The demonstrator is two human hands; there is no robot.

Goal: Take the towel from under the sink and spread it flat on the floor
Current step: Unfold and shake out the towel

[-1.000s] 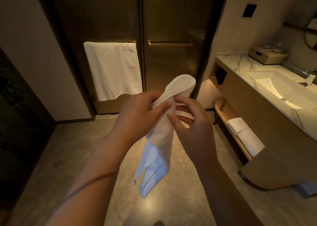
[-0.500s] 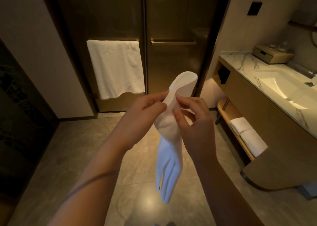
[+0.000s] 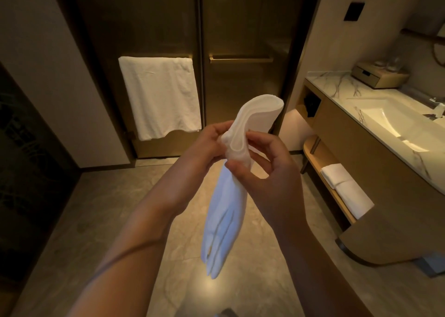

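The folded towel (image 3: 226,210) was grasped between the left hand (image 3: 207,143) and right hand (image 3: 267,172), both clenched on it; below the grip it hung above the floor (image 3: 96,220)

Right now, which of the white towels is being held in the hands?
The half-folded towel dangling above the floor, pinched by both hands. The others hang on the door bar or lie folded on the vanity shelf.
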